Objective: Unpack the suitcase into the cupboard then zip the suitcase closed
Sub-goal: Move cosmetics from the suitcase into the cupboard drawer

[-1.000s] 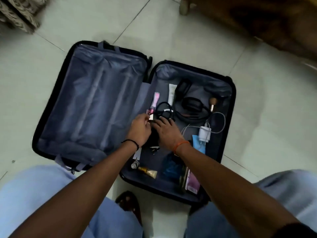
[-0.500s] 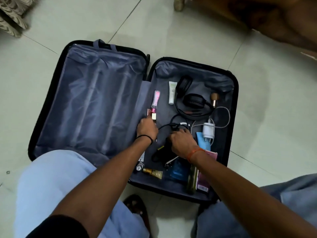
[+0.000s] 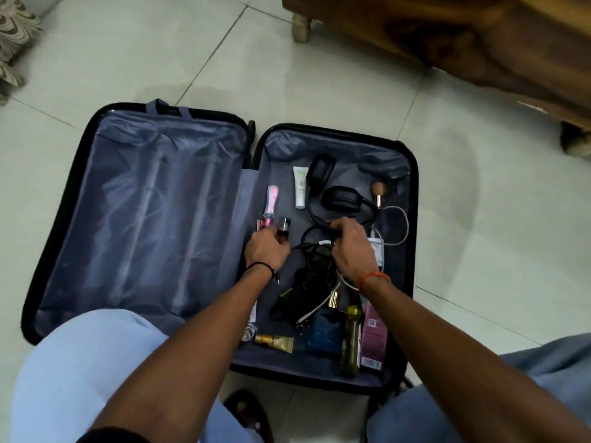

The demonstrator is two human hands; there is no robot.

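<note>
Suitcase (image 3: 220, 238) lies open flat on the tiled floor (image 3: 479, 219), both halves lined in grey-blue fabric. Left half (image 3: 144, 219): lining only. Right half (image 3: 396, 174) holds everything.

Contents, far end to near end: black headphones (image 3: 339, 196) with cord looping toward me; white tube (image 3: 300, 187) just left of them, pale green print, illegible; small bottle with a wooden cap (image 3: 378, 193) near the right wall; pink-and-clear item (image 3: 271, 203) along the hinge side. Middle: white charger (image 3: 376, 247), mostly under my right wrist, its white cable (image 3: 403, 228) arcing to the right wall; a tangle of black cables (image 3: 310, 279). Near end: gold tube (image 3: 276, 342), blue packet (image 3: 324, 332), olive-green bottle (image 3: 351, 338), pink box (image 3: 372, 340) lying flat with a small square code and print too blurred to read. No brand legible anywhere.

My left hand (image 3: 265, 249) is in the right half by the hinge, fingers curled round a small amber bottle with a dark cap (image 3: 283, 230), which touches the base of the pink item. A black cord runs out from under this hand; cannot tell whether I hold it too.

My right hand (image 3: 350, 247) is just beside it, mid-compartment, fingertips pinching the black cord (image 3: 319, 227) where it loops below the headphones. Narrow pinch, knuckles up.

Wooden furniture (image 3: 463, 36) stands beyond the case.
</note>
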